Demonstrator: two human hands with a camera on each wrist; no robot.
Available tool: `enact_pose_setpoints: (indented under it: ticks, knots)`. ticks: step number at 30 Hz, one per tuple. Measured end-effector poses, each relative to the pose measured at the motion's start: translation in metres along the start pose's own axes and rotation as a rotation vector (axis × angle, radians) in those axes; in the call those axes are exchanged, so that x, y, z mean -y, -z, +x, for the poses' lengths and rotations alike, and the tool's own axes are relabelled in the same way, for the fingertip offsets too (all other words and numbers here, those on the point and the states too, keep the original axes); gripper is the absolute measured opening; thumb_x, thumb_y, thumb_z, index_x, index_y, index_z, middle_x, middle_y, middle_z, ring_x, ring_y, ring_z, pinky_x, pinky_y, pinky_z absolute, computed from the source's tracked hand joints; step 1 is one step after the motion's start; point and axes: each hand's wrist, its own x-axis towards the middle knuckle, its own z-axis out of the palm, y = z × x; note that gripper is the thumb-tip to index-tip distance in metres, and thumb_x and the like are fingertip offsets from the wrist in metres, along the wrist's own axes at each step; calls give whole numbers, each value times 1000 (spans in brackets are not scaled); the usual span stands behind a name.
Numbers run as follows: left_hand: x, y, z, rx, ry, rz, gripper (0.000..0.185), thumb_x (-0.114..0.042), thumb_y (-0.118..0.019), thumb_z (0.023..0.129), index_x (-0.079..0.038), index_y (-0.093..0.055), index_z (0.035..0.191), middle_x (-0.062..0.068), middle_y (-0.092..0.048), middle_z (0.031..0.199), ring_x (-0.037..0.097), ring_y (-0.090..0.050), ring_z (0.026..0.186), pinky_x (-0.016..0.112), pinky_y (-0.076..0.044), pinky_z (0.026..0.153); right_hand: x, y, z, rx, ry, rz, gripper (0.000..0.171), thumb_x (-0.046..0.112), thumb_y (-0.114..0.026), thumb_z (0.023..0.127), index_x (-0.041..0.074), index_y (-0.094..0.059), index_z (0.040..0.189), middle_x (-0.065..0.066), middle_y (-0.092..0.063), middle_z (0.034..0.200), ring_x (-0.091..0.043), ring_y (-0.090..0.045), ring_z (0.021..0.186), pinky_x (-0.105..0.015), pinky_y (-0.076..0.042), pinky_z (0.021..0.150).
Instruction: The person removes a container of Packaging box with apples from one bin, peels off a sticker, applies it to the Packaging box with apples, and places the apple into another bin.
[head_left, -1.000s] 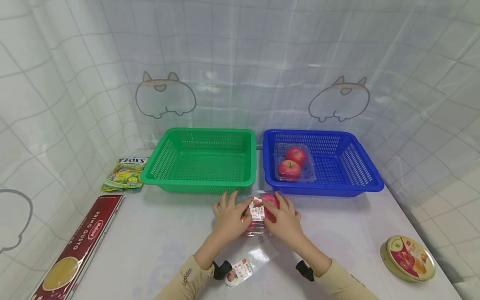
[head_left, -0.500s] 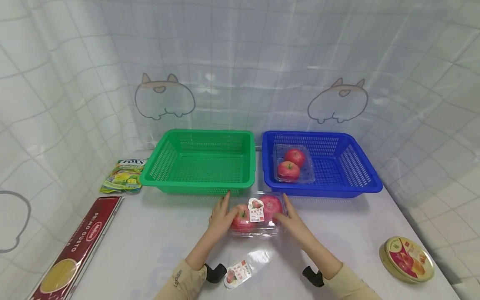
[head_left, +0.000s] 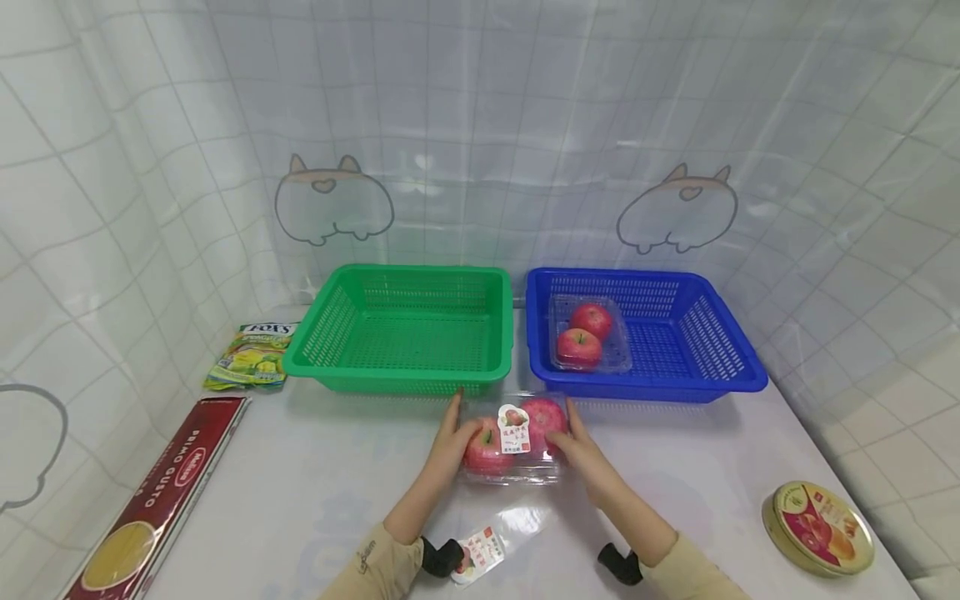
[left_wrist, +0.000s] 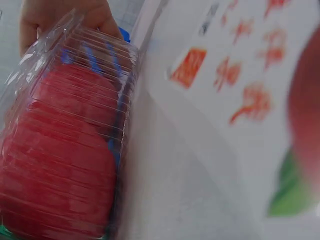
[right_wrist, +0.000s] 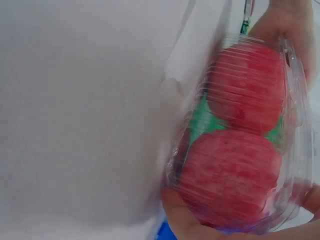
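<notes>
Apple box (head_left: 514, 442), at the right front corner of the green basket (head_left: 397, 375), is gripped by left hand (head_left: 448, 450) and right hand (head_left: 587, 458); probably grasping step, next move calling for level support.

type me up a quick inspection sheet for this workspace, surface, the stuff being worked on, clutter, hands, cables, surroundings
Surface: white table.
Job's things: clear pack of two red apples, white label on top; label strip lying nearer the person; second apple pack inside the blue basket; green basket to its left.
Clutter: Fox's bag and long red Melissa packet at left; lidded tin at right.
Hands: left hand and right hand grip opposite ends of the held pack.
Cables: nothing seen.
Surroundings: pale grid-patterned sheeting with cartoon outlines.
</notes>
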Motion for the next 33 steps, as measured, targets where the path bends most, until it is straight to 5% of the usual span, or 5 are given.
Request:
enact_pose_setpoints:
  ticks: [10, 17, 27, 33]
  knots:
    - [-20, 5, -27, -14, 39, -33, 72, -20, -52, 86, -9, -17, 148, 26, -21, 147, 46, -17, 134, 60, -18, 104, 10, -2, -19, -17, 13, -95, 79, 19, -54, 88, 9, -4, 149, -28, -8, 150, -46, -13, 135, -57, -20, 105]
    - [-34, 9, -39, -23, 57, -38, 69, -22, -51, 88, -13, -18, 147, 23, -24, 146, 45, -26, 130, 59, -25, 102, 19, 3, -24, -34, 2, -128, 75, 26, -58, 87, 17, -16, 149, -26, -19, 148, -48, -36, 124, -54, -42, 87]
    - [-45, 26, -39, 115, 144, -155, 70, -37, -41, 92, -13, -7, 148, 24, -9, 148, 49, -35, 123, 52, -40, 91, 38, 22, -19, 3, 29, -100, 65, 25, -61, 85, 22, -34, 144, -17, -29, 147, -39, -38, 125, -47, -43, 86]
    - [-44, 29, -42, 204, 168, -255, 70, -36, -42, 88, -14, -10, 146, 24, -21, 140, 45, -46, 114, 47, -46, 84, 44, 29, -13, -36, 58, -38, 59, 21, -59, 86, 17, -38, 141, -18, -32, 143, -36, -41, 119, -39, -46, 82]
